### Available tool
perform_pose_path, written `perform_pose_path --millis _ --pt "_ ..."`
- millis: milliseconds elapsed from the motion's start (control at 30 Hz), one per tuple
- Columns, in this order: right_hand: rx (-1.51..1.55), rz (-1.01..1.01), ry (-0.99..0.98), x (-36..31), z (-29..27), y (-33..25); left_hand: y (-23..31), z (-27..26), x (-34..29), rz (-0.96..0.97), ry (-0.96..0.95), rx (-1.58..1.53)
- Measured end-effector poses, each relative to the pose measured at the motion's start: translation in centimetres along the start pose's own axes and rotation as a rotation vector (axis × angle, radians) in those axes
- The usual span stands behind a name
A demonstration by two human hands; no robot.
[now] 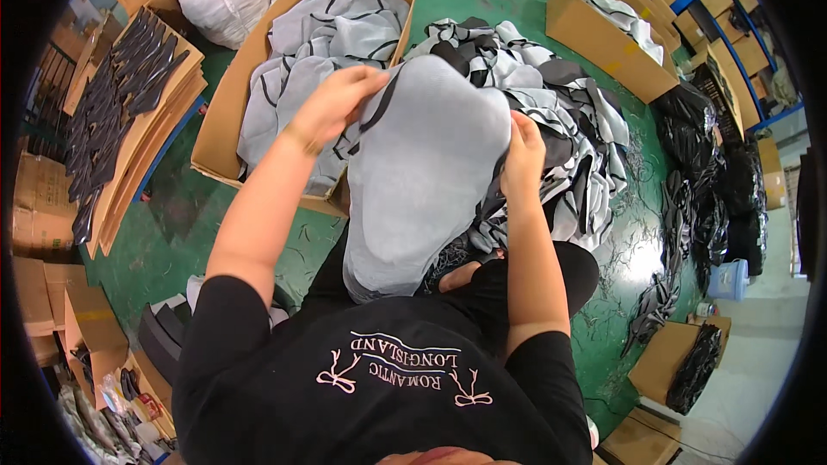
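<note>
A light grey fabric piece (426,164) with rounded, shaped edges and a black strip at its upper left hangs between my hands. My left hand (338,105) pinches its upper left edge beside the black strip. At the right edge, my right hand (523,155) grips the cloth, fingers partly hidden behind it. The piece's lower end lies over my lap, on what looks like more layers of the same cloth (375,286). Just beyond is a loose heap of grey and black fabric pieces (560,112).
To the left stands an open cardboard box (228,112) filled with similar grey pieces. Black parts (112,112) lie on stacked cardboard at far left. Another box (603,47) stands at back right. White sacks (220,0) sit behind. Black thread scraps litter the green floor (603,327).
</note>
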State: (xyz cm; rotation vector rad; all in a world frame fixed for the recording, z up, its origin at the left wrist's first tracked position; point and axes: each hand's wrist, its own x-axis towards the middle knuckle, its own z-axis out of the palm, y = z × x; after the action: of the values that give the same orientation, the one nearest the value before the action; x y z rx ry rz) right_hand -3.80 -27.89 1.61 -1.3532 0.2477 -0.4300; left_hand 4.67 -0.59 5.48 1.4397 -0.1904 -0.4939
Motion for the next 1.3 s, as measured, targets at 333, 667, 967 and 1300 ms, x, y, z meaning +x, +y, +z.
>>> perform_pose_path --millis 333,667,967,1300 --pt "-0.237 0.124 -0.061 -6.0 -3.1 6.7 -7.5 2.2 -2.1 0.25 0.306 0.403" --pt "-1.144 -0.659 -0.49 -3.6 4.7 -2.3 -10.1 -0.8 1.1 0.21 0.037 0.389" --pt "-1.223 -0.595 -0.616 -5.2 7.0 -1.2 -20.5 -13.8 15.4 -0.167 0.797 0.961" --pt "-1.205 -0.57 -0.602 -4.5 6.8 -1.4 -24.4 -19.3 14.6 -0.351 0.744 0.925"
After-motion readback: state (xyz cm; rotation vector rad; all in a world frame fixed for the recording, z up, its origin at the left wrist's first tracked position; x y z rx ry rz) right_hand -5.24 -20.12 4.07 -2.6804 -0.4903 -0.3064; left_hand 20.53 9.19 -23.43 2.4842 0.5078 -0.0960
